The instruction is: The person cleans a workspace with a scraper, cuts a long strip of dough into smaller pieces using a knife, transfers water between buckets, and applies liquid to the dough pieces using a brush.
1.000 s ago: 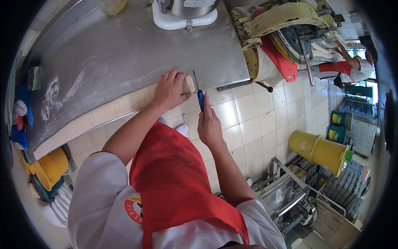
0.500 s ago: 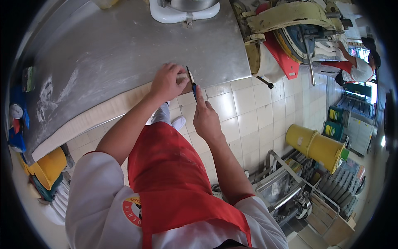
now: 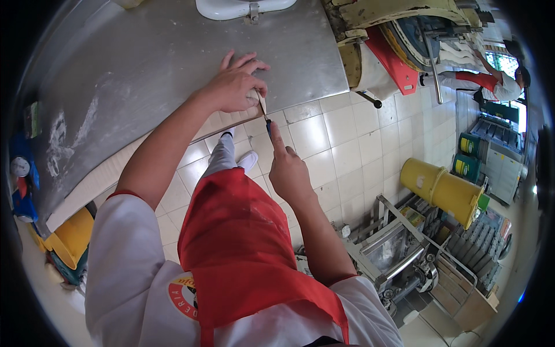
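Observation:
Along the near edge of the metal worktable (image 3: 156, 75) lies a long pale strip that looks like rolled dough (image 3: 98, 182). My left hand (image 3: 236, 85) rests at its right end, fingers spread over the tabletop, with a bit of the pale strip showing by the thumb. My right hand (image 3: 288, 170) grips a small knife (image 3: 268, 123) by its dark blue handle, index finger stretched along it. The blade points away from me and meets the strip's end close to my left thumb. My left forearm covers the middle of the strip.
A white-based scale or appliance (image 3: 245, 8) stands at the table's far side. To the right is a cream machine with a red guard (image 3: 390, 63); beyond it another person (image 3: 497, 84) works. Yellow bins (image 3: 439, 191) and a metal-framed machine (image 3: 393, 248) stand on the tiled floor.
My left hand has opened out, its fingers now spread farther over the table. The knife blade has tilted left and come onto the strip's end. The view has shifted slightly.

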### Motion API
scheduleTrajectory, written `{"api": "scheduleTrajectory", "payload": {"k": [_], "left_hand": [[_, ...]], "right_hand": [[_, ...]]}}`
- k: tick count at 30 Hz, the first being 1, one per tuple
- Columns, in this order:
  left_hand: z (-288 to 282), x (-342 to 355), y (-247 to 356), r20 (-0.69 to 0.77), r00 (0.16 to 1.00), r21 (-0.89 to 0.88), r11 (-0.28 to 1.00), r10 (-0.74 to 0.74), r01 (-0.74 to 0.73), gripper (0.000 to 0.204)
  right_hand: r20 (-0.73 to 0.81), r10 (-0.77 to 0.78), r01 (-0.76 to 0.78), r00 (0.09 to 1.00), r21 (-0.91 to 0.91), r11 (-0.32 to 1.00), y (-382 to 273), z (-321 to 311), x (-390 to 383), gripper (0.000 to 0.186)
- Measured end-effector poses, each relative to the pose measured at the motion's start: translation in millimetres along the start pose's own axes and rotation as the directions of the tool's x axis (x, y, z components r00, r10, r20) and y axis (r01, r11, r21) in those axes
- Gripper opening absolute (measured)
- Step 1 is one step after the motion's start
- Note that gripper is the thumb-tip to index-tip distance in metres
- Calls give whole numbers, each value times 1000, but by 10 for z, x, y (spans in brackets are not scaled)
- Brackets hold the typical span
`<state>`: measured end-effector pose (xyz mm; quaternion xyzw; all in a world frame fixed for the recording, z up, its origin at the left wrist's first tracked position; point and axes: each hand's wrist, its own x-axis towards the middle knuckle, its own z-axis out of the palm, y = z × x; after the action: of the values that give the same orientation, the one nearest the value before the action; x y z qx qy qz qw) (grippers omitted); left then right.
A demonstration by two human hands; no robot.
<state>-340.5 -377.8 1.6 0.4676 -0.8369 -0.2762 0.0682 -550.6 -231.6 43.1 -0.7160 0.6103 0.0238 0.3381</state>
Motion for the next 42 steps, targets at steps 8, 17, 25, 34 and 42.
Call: {"api": "scheduleTrajectory", "payload": {"k": [8, 17, 25, 34, 42], "left_hand": [[-13, -55, 269, 75, 990, 56, 991, 116, -120, 18], [51, 45, 233, -65, 995, 54, 995, -82, 86, 20], [9, 315, 143, 22, 997, -63, 995, -81, 82, 21], [-672, -65, -504, -344, 479, -917, 399, -807, 12, 36], [214, -434, 377, -387, 893, -62, 973, -228, 222, 27]], "right_hand": [[13, 40, -40, 999, 20, 999, 34, 59, -111, 86], [114, 251, -267, 961, 170, 949, 923, 541, -1779, 78], [-151, 410, -303, 900, 459, 835, 1238, 743, -2029, 72], [-321, 390, 76, 863, 846, 528, 949, 513, -816, 21], [-280, 151, 201, 948, 895, 397, 678, 402, 461, 20]]}}
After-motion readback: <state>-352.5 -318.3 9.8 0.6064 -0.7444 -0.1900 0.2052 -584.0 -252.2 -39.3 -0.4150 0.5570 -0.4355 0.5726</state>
